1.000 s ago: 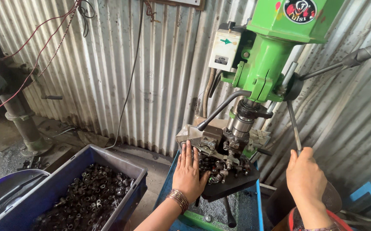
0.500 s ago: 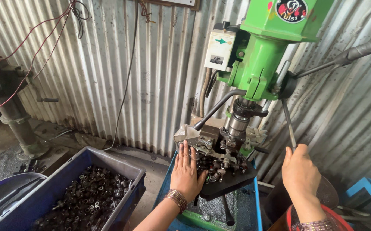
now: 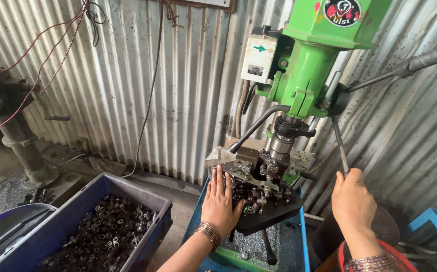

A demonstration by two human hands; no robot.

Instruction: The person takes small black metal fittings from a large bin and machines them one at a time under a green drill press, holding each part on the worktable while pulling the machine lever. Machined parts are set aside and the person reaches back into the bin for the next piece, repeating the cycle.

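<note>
Right hand [image 3: 352,199] lower on feed lever [image 3: 340,146] — thin, dark steel.

Soft, even daylight, sharp focus.
Shadows gather at 6 o'clock under the drill press [image 3: 309,75]; edges bow slightly.

A corrugated metal wall [image 3: 128,90] is seen from nine to three o'clock; a dusty concrete floor [image 3: 7,171] at eight.
</note>
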